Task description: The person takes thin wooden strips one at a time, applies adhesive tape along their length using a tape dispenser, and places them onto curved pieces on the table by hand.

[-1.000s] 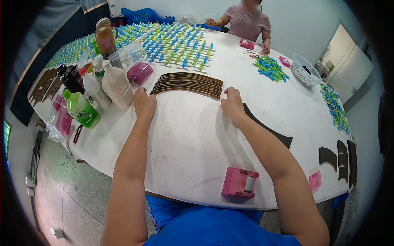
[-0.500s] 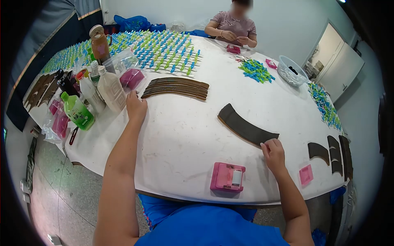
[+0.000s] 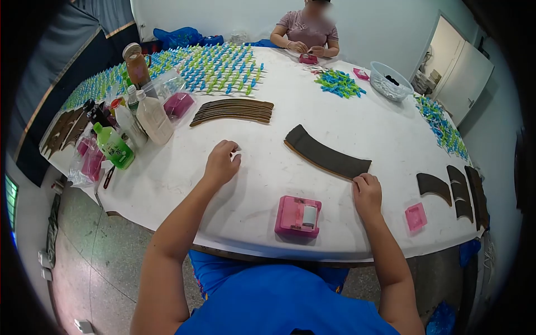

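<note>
A dark grey curved strip [image 3: 326,153] with a tan edge lies at the middle of the table. My right hand [image 3: 367,195] has its fingers closed on the strip's right end. Over the white tabletop, left of the strip, is my left hand [image 3: 222,163]; its fingers are bent and the thumb stands apart, with nothing visible in them. Between my two arms sits a pink box-shaped holder [image 3: 297,216] with a white roller on top. A row of similar curved strips [image 3: 231,111] lies beyond my left hand.
Bottles, among them a green one [image 3: 114,148], crowd the left side. Blue and green clipped pieces [image 3: 223,67] cover the far left. A clear basin [image 3: 391,81] and a seated person [image 3: 307,33] are opposite. Shorter dark pieces [image 3: 434,187] and a pink tray [image 3: 416,216] lie right.
My left hand has moved right and nearer, away from the bottles and the row of strips. My right hand stays at the strip's end. The whole view has shifted slightly.
</note>
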Demonstrator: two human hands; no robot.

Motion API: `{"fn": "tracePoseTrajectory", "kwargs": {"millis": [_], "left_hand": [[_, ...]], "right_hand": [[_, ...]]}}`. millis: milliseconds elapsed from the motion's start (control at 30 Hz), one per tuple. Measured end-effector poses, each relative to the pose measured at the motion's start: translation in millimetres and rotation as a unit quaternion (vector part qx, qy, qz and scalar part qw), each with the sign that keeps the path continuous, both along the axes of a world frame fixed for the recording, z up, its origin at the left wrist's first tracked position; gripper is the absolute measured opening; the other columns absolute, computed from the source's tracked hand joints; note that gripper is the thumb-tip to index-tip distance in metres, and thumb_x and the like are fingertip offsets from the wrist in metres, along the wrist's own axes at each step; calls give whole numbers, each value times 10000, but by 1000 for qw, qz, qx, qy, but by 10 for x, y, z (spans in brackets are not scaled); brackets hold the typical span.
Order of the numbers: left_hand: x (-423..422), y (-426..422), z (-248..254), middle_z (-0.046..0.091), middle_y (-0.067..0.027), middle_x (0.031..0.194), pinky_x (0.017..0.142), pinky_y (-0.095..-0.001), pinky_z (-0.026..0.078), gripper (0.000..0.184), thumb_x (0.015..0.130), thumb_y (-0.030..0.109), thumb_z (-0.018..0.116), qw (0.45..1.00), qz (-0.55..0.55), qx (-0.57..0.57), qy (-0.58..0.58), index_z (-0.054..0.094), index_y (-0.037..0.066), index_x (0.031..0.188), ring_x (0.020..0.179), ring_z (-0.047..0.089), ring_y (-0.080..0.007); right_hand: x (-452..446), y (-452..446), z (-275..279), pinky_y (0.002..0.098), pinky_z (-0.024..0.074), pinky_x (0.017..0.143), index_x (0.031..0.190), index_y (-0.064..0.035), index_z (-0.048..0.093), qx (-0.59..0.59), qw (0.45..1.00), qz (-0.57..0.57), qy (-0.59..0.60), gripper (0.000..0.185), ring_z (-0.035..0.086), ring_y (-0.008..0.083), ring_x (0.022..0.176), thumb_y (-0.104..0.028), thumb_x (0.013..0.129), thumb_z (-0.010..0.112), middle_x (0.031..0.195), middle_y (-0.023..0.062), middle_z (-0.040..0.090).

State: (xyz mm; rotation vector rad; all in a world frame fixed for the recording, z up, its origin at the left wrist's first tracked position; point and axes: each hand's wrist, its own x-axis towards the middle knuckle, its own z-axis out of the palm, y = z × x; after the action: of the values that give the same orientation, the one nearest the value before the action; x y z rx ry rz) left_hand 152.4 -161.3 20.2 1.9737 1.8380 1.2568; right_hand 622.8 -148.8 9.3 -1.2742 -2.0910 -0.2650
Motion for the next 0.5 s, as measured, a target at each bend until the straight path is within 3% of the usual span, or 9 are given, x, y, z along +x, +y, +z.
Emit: {"fn": "tracePoseTrajectory", "kwargs": {"millis": [233, 500], "left_hand": [[414, -175, 190, 705, -139, 982, 807, -408, 565, 147, 896, 69, 739, 997, -60, -39, 1, 706, 4, 1023, 858, 689, -302], [884, -210, 377, 709, -147, 962, 818, -429, 567, 116, 896, 75, 731, 986, -167, -4, 13, 712, 14, 992, 902, 697, -330]], "right_hand": [[48, 47, 54, 449, 556, 833, 920, -20, 705, -18, 1000, 2, 15, 71, 655, 354, 953, -4, 867, 749, 996, 133, 668], [151, 131, 107, 446, 564, 833, 958, -17, 666, -80, 997, 13, 0, 133, 657, 372, 979, -25, 878, 772, 1018, 148, 644]]}}
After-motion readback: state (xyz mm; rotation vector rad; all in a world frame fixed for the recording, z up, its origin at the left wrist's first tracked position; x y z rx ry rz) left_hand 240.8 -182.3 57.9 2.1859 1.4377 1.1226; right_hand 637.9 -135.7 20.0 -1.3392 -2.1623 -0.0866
